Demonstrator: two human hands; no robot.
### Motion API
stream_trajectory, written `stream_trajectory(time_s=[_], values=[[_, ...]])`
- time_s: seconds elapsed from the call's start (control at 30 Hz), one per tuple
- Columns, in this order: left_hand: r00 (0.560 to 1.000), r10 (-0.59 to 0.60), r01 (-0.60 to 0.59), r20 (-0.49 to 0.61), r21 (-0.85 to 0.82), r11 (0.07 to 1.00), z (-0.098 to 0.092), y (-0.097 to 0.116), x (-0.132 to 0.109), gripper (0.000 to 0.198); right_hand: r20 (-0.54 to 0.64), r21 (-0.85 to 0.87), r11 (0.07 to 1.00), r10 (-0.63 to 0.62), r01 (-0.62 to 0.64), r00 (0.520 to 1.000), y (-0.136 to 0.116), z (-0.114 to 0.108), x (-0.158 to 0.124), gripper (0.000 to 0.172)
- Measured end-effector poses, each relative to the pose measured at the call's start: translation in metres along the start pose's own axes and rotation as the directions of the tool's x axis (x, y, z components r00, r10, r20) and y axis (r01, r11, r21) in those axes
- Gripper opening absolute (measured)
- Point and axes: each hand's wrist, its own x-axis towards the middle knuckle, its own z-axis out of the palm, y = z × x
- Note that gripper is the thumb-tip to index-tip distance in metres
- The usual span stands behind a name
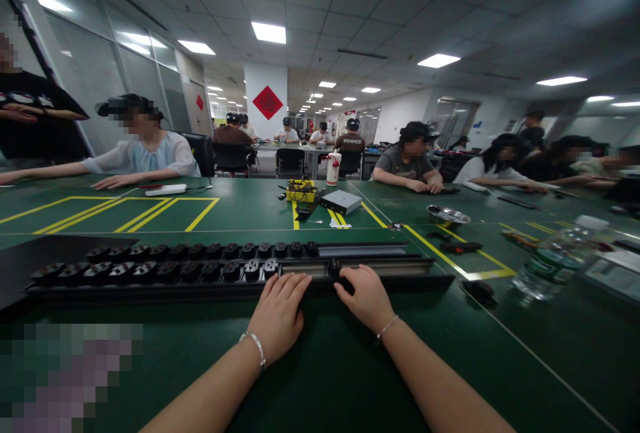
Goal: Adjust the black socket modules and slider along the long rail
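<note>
A long black rail (380,266) lies across the green table (320,366) in front of me, with several small black parts (200,261) seated in two rows along its left half. My left hand (278,313) rests palm down, its fingers stretched flat against the rail's near edge. My right hand (365,296) lies just to the right of it, its fingers curled on a small black part (334,269) at the rail's near track. Each wrist wears a thin bracelet.
A clear plastic bottle (550,263) lies at the right. A metal bowl (448,215), a grey box (341,202) and a yellow device (301,190) sit further back. Other people sit around the table's far side. Yellow lines mark the surface.
</note>
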Motion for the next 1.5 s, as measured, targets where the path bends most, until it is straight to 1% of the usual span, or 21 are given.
stream_trajectory(time_s=[0.33, 0.5, 0.83, 1.5], values=[[1.0, 0.001, -0.001, 0.008, 0.012, 1.0, 0.0005, 0.0, -0.0003, 0.06, -0.007, -0.015, 1.0, 0.012, -0.013, 1.0, 0.0001, 0.0001, -0.0008, 0.015], [1.0, -0.004, 0.004, 0.012, 0.013, 1.0, 0.0001, -0.0006, -0.0004, 0.06, -0.009, 0.0, 1.0, -0.001, 0.001, 1.0, 0.0006, 0.0003, -0.0011, 0.015], [1.0, -0.004, 0.004, 0.001, 0.006, 1.0, 0.0022, -0.0006, -0.0004, 0.06, -0.011, 0.004, 1.0, 0.01, -0.01, 1.0, 0.0016, 0.0003, -0.0018, 0.014], [1.0, 0.0, 0.0, 0.003, 0.014, 1.0, 0.0008, -0.0006, -0.0003, 0.06, -0.024, 0.004, 1.0, -0.017, 0.018, 1.0, 0.0059, 0.0023, -0.0007, 0.014]])
